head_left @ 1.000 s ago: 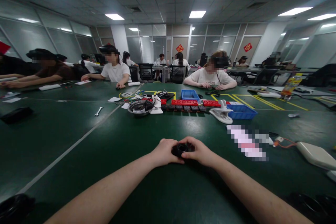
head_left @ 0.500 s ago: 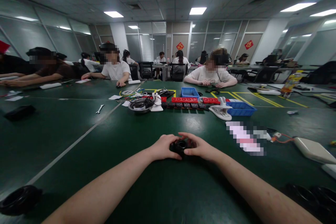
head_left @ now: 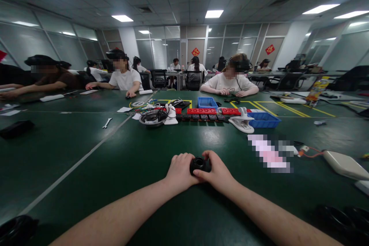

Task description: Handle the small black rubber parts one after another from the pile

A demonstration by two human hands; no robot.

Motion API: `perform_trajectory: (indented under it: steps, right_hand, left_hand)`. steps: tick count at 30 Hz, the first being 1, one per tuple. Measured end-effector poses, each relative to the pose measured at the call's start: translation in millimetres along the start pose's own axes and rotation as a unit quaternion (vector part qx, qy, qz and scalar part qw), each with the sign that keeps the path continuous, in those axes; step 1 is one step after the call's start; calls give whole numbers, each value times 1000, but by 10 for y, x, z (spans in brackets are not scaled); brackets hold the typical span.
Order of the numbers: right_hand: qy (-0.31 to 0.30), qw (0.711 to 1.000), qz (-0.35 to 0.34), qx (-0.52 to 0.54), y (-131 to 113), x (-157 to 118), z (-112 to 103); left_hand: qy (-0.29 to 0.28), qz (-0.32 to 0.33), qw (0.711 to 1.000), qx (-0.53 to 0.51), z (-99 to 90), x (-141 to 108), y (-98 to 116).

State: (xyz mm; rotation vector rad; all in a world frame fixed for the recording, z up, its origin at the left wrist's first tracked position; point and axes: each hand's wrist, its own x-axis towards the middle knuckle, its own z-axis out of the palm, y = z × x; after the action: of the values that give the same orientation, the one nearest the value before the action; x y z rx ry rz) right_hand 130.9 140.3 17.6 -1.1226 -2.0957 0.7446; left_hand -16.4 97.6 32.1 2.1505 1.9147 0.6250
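Both my hands are closed around a black round part (head_left: 198,162) with a ring-shaped opening on top, over the middle of the green table (head_left: 138,157). My left hand (head_left: 181,169) wraps its left side, fingers along the far edge. From the right, my right hand (head_left: 217,170) grips it, thumb across the near side and index finger bent at the back. The part's underside is hidden. A larger black ring-shaped part (head_left: 17,228) lies at the lower left. At the lower right are more black rings (head_left: 336,217), partly behind my right forearm.
Ahead stand a bowl of cables (head_left: 152,118), red and black socket strips (head_left: 201,114), a white clip (head_left: 242,121) and a blue bin (head_left: 264,120). A wrench (head_left: 107,123) lies left, a white box (head_left: 344,164) right. Co-workers (head_left: 230,80) sit across the table.
My right fingers have drawn in closer on the black part, its thumb moving left across the front. My left fingers have shifted along its far side. The view has tilted slightly.
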Motion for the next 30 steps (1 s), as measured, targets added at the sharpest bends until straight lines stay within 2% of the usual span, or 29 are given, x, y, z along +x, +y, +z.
perform_trajectory:
  steps: [8, 14, 19, 25, 30]
  right_hand:
    - [-4, 1000, 26, 14, 11, 9, 81]
    - [-29, 999, -17, 7, 18, 43, -20]
    - [-104, 993, -64, 1, -10, 99, -194]
    - [-228, 963, -145, 16, -42, 176, -351]
    - [-264, 953, -147, 28, -85, 176, -401]
  left_hand:
    - [-15, 19, 1000, 3, 22, 42, -62]
    - [-36, 51, 998, -12, 3, 72, -113]
    - [-87, 77, 992, -47, -45, 130, -202]
    - [-143, 157, 974, -83, -109, 185, -300]
    - [-152, 184, 968, -77, -103, 193, -329]
